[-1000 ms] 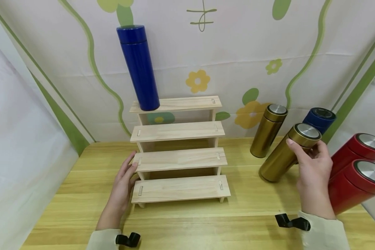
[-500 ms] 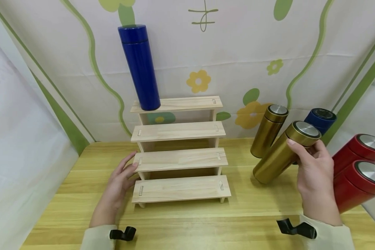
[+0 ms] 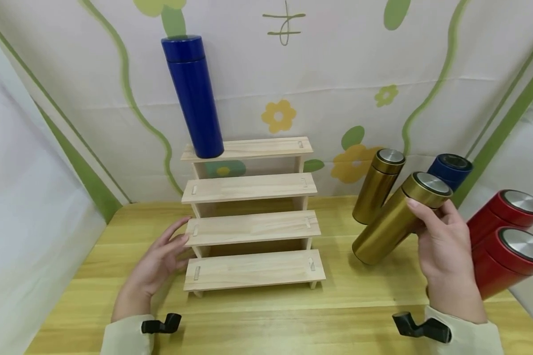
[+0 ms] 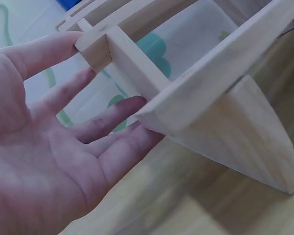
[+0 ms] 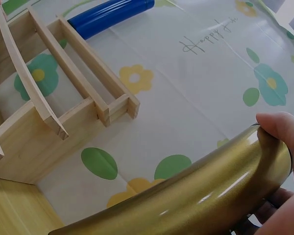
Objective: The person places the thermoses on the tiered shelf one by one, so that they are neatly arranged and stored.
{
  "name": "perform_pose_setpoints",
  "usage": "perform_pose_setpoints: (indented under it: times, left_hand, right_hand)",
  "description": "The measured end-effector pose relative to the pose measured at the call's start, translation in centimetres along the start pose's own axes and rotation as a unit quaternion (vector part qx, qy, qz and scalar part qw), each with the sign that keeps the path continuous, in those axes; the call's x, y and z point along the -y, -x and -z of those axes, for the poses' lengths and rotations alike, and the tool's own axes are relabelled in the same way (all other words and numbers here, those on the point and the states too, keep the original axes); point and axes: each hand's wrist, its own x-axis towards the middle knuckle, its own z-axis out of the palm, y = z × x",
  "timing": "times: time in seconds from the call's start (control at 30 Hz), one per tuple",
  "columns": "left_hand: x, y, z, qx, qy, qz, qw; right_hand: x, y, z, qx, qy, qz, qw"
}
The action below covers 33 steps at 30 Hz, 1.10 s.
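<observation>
My right hand (image 3: 446,246) grips a gold thermos bottle (image 3: 393,222) near its silver-topped lid, and the bottle leans with its base toward the left. The same gold bottle (image 5: 206,191) fills the lower part of the right wrist view. At the left side of a four-step wooden rack (image 3: 253,229), my left hand (image 3: 155,264) has its fingers spread. In the left wrist view its fingertips (image 4: 132,104) are right at the ends of the rack's boards. On the rack's top step, at the left end, a tall blue thermos bottle (image 3: 194,98) stands upright.
A second gold bottle (image 3: 377,187) stands right of the rack, with another blue bottle (image 3: 450,170) behind the held one. Two red bottles (image 3: 506,214) stand at the table's right side. A printed white cloth (image 3: 248,64) hangs behind the wooden table (image 3: 266,325).
The held gold bottle has tilted further, its base moving left and off its earlier spot. My left wrist has shifted left, and the left fingers have loosened from the rack's side.
</observation>
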Motion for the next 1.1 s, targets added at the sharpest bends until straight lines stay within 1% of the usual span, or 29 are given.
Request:
perform_pose_setpoints:
  times: [0.17, 0.27, 0.4, 0.9, 1.1]
  left_hand:
    - [0.47, -0.15, -0.47, -0.021, -0.01, -0.01, 0.9997]
    - [0.67, -0.23, -0.78, -0.034, -0.009, -0.019, 0.9992]
    - [0.78, -0.13, -0.96, -0.046, -0.01, -0.02, 0.9987]
    - [0.92, -0.11, -0.74, -0.048, -0.009, -0.031, 0.9983]
    - [0.77, -0.18, -0.76, -0.056, -0.014, -0.027, 0.998]
  right_hand:
    - [0.03, 0.02, 0.27, 0.005, 0.005, -0.006, 1.0]
    - [0.05, -0.04, 0.41, 0.013, 0.009, -0.019, 1.0]
    - [0.0, -0.12, 0.52, 0.023, 0.019, -0.033, 0.999]
    - [-0.35, -0.22, 0.28, 0.035, 0.031, -0.035, 0.998]
    - [-0.23, -0.05, 0.06, 0.035, 0.036, -0.035, 0.998]
